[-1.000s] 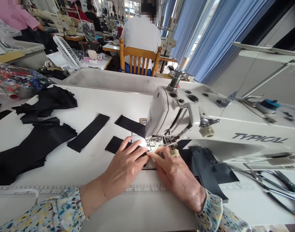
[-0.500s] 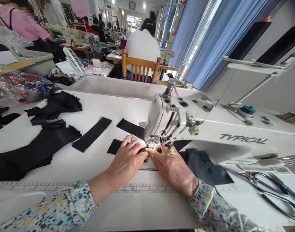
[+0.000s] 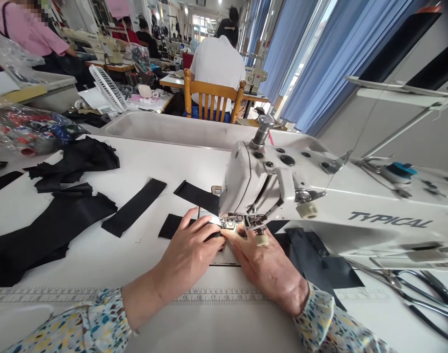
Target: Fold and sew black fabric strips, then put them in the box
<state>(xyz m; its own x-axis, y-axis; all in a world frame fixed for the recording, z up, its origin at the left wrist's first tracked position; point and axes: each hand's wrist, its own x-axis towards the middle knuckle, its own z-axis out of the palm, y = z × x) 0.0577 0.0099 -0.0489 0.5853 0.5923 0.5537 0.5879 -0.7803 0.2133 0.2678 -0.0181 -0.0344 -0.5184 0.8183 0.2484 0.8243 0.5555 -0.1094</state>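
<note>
A white sewing machine (image 3: 261, 181) marked TYPICAL stands with its needle area over the work. Just left of the presser foot, my left hand (image 3: 194, 250) presses a black fabric strip (image 3: 169, 226) against the machine bed, fingers bent and close together. My right hand (image 3: 262, 262) is at the other side of the foot, thumb and fingers pinched on the cloth edge, partly hidden behind the machine head. The fingertips of both hands nearly meet below the foot. Another black strip (image 3: 198, 195) runs under the machine head from behind.
Further left lie a loose black strip (image 3: 135, 207) and larger black pieces (image 3: 51, 228). A ruler tape (image 3: 209, 298) runs along the front. Black fabric (image 3: 312, 255) and scissors (image 3: 422, 289) lie at the right. Beyond the tray (image 3: 165, 130), a person in white sits on a wooden chair (image 3: 213, 90).
The camera view has shifted slightly, moving the machine's arm rightward in the picture. My left hand has shifted a little left; both hands stay beside the presser foot.
</note>
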